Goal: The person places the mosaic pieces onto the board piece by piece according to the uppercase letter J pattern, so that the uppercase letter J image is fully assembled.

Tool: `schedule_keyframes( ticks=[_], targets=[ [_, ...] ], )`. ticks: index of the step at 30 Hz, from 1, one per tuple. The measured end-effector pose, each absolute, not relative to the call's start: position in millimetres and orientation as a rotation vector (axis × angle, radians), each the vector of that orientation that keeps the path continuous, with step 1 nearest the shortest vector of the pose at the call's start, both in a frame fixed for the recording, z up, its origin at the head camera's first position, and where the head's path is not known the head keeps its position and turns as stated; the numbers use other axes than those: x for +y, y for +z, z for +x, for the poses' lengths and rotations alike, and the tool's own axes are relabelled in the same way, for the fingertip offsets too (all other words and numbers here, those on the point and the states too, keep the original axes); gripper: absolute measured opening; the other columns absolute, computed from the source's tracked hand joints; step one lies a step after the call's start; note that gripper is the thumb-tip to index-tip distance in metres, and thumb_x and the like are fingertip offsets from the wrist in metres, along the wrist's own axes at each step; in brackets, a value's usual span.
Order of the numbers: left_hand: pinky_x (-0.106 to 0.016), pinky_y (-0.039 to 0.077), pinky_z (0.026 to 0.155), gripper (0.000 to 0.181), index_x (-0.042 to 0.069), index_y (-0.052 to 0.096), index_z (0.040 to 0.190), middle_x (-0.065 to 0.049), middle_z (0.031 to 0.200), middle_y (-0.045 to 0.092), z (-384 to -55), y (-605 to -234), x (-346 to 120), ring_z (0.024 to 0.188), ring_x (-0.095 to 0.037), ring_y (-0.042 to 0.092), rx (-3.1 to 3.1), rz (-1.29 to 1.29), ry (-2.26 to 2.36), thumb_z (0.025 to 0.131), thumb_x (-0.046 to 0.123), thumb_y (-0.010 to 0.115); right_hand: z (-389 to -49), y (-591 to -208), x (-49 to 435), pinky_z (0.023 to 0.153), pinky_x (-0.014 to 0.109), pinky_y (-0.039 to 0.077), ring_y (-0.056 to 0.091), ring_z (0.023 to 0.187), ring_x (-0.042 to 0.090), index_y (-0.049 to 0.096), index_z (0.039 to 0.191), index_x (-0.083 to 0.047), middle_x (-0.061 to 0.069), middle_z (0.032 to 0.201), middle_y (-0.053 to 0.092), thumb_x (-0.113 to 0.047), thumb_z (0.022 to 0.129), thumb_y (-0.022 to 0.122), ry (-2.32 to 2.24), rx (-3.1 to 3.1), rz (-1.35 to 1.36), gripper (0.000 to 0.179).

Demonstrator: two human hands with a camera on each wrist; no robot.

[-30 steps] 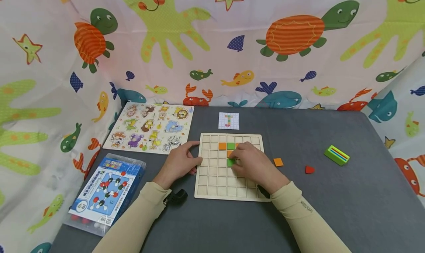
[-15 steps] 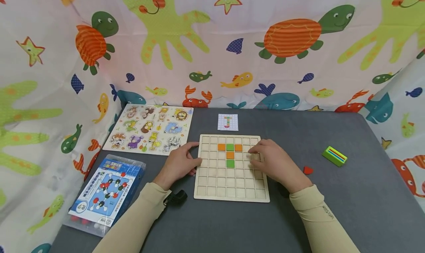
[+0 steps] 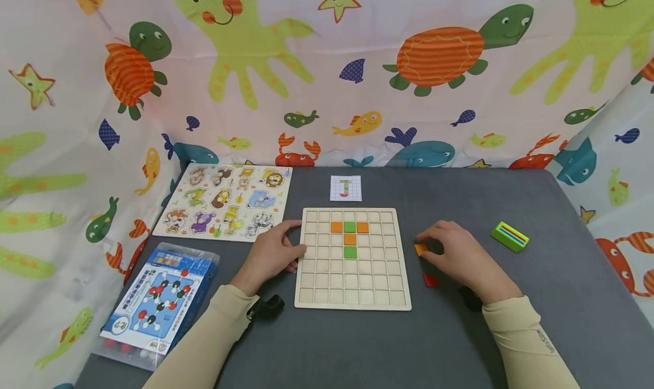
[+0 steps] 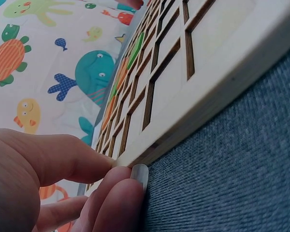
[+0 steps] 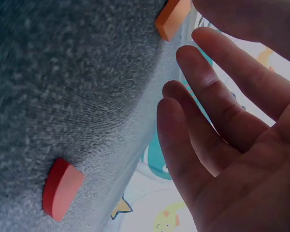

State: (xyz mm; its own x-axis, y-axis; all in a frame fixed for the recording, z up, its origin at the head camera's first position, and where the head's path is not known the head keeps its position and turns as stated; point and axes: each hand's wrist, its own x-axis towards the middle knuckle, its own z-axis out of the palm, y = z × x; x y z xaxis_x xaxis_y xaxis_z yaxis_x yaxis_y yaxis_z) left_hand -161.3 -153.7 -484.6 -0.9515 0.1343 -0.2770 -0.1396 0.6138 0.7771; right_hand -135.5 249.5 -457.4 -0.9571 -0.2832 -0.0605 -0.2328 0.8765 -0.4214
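A pale wooden grid board lies in the middle of the table, with orange tiles and green tiles set in a T shape in its cells. My left hand grips the board's left edge; in the left wrist view its fingers meet at the wooden rim. Right of the board, thumb and forefinger of my right hand pinch an orange square tile. The other fingers are spread loosely in the right wrist view. A red quarter-round piece lies on the table just nearer to me.
A small pattern card lies behind the board. An animal puzzle board is at the back left, with a boxed molecule model set in front of it. A green block with coloured stripes sits to the right. A printed curtain hangs behind.
My right hand has left the grid board and moved right to the orange tile. The red piece now lies further left and nearer to me. My left hand keeps its place.
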Motion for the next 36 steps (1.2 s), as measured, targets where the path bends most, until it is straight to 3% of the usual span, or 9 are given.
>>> schedule_keyframes(
  ticks=[8,25,36],
  targets=[
    [-0.034,0.06,0.06,0.064,0.027,0.057,0.156,-0.006,0.078,0.071,-162,-485,-154,0.061,-0.019,0.074,2.534,-0.01,1.252,0.096,0.028,0.08,-139,-460,253,0.106,0.062,0.055,0.065,0.119,0.038,0.081,0.121,-0.01,0.013,0.123,0.073,-0.013,0.095,0.081,-0.629,2.886,-0.389,0.026],
    [-0.034,0.061,0.06,0.065,0.026,0.057,0.156,-0.005,0.078,0.072,-164,-485,-155,0.061,-0.019,0.074,2.537,-0.005,1.263,0.095,0.028,0.081,-140,-463,248,0.102,0.059,0.057,0.066,0.11,0.032,0.083,0.115,-0.01,0.008,0.113,0.074,-0.019,0.097,0.08,-0.569,2.918,-0.41,0.02],
    [-0.033,0.06,0.059,0.064,0.027,0.058,0.155,-0.005,0.078,0.072,-163,-487,-155,0.06,-0.018,0.074,2.534,-0.018,1.265,0.095,0.027,0.081,-135,-455,217,0.096,0.052,0.06,0.067,0.106,0.027,0.083,0.113,-0.012,0.004,0.11,0.074,-0.019,0.095,0.084,-0.59,2.955,-0.539,0.019]
  ],
)
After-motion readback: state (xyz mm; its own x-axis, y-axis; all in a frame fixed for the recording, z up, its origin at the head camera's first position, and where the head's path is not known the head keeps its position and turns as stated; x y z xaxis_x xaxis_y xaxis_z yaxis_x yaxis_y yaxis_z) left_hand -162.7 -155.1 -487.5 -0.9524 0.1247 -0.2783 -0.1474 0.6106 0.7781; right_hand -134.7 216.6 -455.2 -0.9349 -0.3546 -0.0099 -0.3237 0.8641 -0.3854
